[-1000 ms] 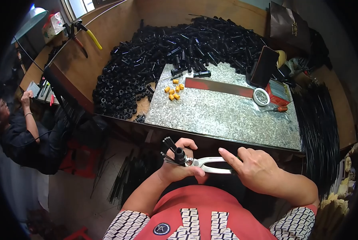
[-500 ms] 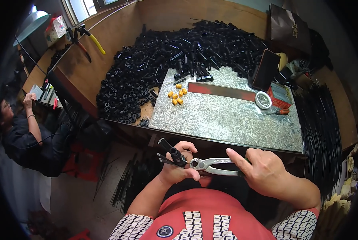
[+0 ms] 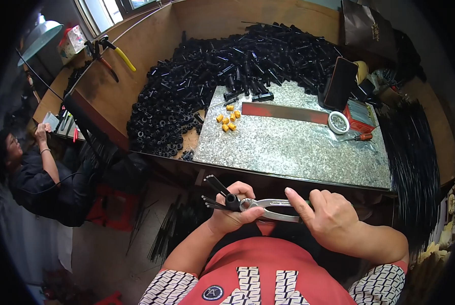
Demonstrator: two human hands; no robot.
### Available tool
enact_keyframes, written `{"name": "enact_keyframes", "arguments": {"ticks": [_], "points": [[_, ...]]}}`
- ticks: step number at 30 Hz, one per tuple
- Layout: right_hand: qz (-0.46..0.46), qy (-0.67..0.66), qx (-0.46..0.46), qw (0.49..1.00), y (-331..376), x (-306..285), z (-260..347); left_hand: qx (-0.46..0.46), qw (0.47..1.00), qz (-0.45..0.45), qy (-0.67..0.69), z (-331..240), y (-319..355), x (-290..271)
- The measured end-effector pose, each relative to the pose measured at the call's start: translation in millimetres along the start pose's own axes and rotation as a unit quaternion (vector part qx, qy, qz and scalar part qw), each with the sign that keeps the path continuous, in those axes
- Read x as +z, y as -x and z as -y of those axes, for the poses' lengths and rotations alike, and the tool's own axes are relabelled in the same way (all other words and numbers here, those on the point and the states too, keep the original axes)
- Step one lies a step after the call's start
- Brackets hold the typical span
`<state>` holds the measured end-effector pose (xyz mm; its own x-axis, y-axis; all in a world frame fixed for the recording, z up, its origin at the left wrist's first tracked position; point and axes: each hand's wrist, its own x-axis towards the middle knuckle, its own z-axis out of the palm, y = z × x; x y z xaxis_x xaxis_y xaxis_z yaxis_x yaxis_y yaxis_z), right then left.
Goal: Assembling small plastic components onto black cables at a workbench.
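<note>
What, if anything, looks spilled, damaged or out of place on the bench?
Nothing looks plainly damaged. Mildly untidy: a few black tubular parts lie on the far edge of the grey speckled slab, perhaps strayed from the loose black heap of parts behind it.

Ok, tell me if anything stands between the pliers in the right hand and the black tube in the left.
Nothing visible does: the pliers, held in the right hand, have their jaws right beside the black tube in the left hand. Its thumb lies at their near side; whether jaws and tube touch, I cannot tell.
</note>
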<state>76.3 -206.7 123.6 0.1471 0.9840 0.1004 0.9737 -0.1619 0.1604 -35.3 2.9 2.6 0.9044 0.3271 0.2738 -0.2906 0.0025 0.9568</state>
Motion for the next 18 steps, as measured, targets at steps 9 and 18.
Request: {"name": "enact_keyframes", "arguments": {"ticks": [9,18], "points": [[0.037,-0.175,0.101,0.979,-18.7,39.3,-22.7,0.045,0.982,-0.061,0.171,0.6,-6.8,-29.6],[-0.175,-0.034,0.15,0.972,-22.6,91.4,-30.6,0.093,0.936,-0.198,0.276,-27.5,-8.2,-81.1]]}}
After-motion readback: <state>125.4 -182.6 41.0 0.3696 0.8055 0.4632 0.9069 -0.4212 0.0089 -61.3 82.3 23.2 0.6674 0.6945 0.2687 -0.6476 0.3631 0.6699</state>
